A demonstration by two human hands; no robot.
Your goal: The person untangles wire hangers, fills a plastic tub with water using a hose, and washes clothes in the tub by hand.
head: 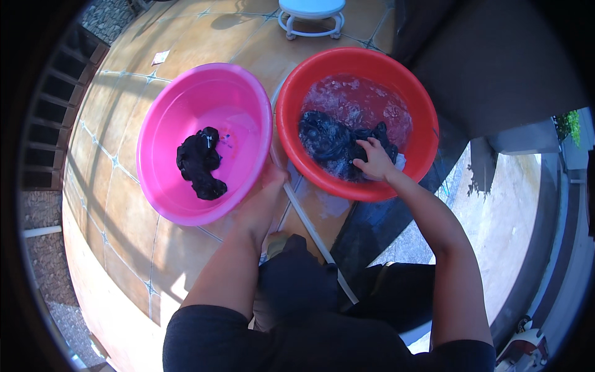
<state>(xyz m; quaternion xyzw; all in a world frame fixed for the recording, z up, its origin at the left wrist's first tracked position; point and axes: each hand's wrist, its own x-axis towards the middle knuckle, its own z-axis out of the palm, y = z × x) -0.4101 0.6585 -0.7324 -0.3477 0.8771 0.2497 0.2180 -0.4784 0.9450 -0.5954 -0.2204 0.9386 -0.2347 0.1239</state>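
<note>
My right hand (374, 160) reaches into a red plastic basin (288, 153) of foamy water. Its fingers are spread over a soaked dark garment (327, 137), and a bit of white material (400, 161) shows beside the wrist. Blurred, my left hand (274, 176) is by the lower right rim of a pink plastic basin (162, 111); its fingers are hard to make out. At the bottom of that basin lies a bunched black garment (200, 162).
A pale pipe or hose (309, 223) runs along the tiled floor (128, 204) between the basins and past my legs. Beyond them stands a white wheeled stool (312, 18). A scrap of paper (160, 57) lies on the tiles. Dark railings (56, 111) border the left side.
</note>
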